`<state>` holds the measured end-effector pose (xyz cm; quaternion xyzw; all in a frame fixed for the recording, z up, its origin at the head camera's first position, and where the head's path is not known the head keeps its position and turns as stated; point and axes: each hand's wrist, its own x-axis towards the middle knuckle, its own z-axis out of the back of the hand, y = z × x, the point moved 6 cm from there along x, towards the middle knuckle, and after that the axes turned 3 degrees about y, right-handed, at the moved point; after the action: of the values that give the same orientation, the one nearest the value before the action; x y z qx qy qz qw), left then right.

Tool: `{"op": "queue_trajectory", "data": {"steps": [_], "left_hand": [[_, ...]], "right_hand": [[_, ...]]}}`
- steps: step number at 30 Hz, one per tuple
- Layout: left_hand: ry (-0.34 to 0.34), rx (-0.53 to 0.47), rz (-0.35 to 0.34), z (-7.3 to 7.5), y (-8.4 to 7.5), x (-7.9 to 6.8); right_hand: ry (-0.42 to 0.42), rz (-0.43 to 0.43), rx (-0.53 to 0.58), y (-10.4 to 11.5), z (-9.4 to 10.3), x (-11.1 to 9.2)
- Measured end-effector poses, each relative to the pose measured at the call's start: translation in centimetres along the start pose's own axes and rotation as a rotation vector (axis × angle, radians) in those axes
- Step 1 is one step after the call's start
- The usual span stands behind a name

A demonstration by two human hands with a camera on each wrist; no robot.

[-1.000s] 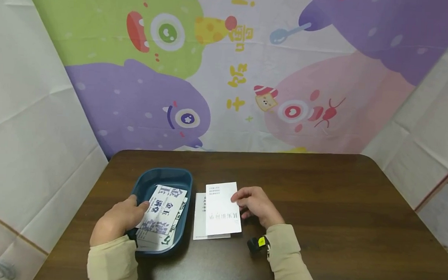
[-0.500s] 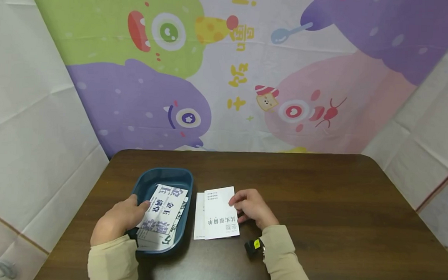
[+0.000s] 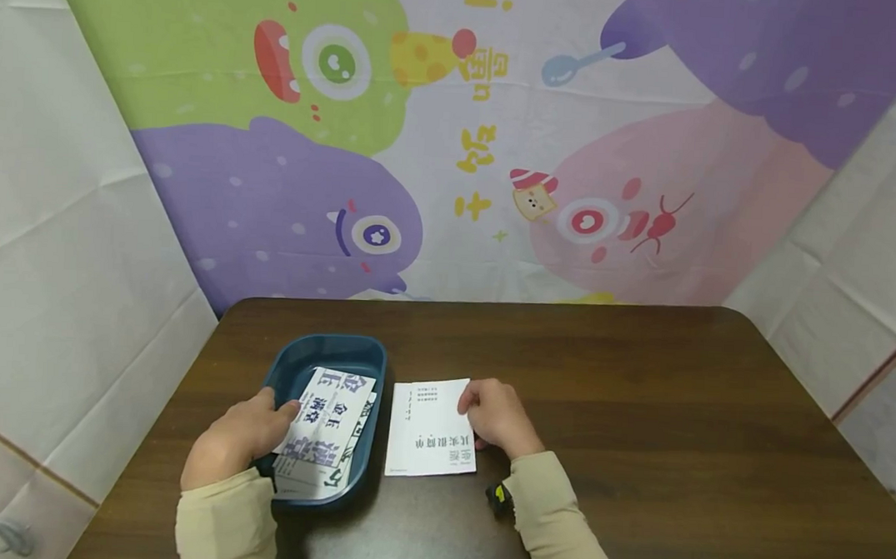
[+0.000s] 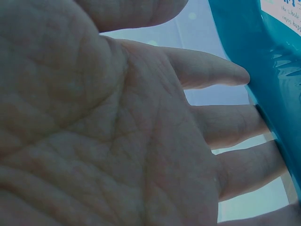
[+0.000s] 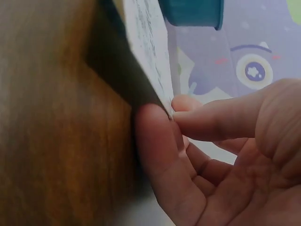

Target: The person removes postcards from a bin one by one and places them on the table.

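White cards: sat just right of the tray; probably were light, stiffish, slippery together.
Right hand: pinched their right edge.
Best hold: seemed the long edges.
Left hand: gripped the tray, thumb over rim.

Tray: I see it on the table, 9 o'clock of the loose cards.
Tray cards: inside it.
Left hand: tray's 9 o'clock side.
Right hand: loose cards' 3 o'clock edge.
Cloth: behind the table, 12 o'clock.
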<state>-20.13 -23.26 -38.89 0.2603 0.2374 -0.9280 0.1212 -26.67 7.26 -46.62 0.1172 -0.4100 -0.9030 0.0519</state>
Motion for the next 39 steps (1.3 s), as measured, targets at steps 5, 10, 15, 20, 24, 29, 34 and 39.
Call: {"op": "queue_trajectory", "data": {"steps": [5,10,15,20,24,29,34,39], "left_hand": [[0.001,0.005,0.002,0.0,0.0,0.0],[0.001,0.009,0.003,0.0,0.0,0.0],[-0.001,0.010,0.001,0.0,0.0,0.1],[0.000,0.006,0.000,-0.1,0.1,0.1],[0.000,0.005,0.004,0.0,0.1,0.1],[-0.001,0.017,0.002,0.0,0.1,0.2],[-0.002,0.011,0.000,0.0,0.0,0.1],[0.001,0.004,0.004,0.0,0.0,0.0]], "right_hand": [[-0.019,-0.003,-0.062,0.5,-0.3,-0.1],[-0.043,-0.020,-0.168,1.1,-0.4,-0.2],[-0.064,-0.016,-0.307,1.7,-0.6,-0.4],[-0.084,-0.005,-0.414,2.2,-0.9,-0.6],[-0.102,0.015,-0.511,2.5,-1.1,-0.7],[-0.095,0.011,-0.528,2.5,-1.2,-0.7],[-0.078,0.021,-0.526,2.4,-1.1,-0.7],[-0.070,0.037,-0.498,2.3,-1.0,-0.6]]}}
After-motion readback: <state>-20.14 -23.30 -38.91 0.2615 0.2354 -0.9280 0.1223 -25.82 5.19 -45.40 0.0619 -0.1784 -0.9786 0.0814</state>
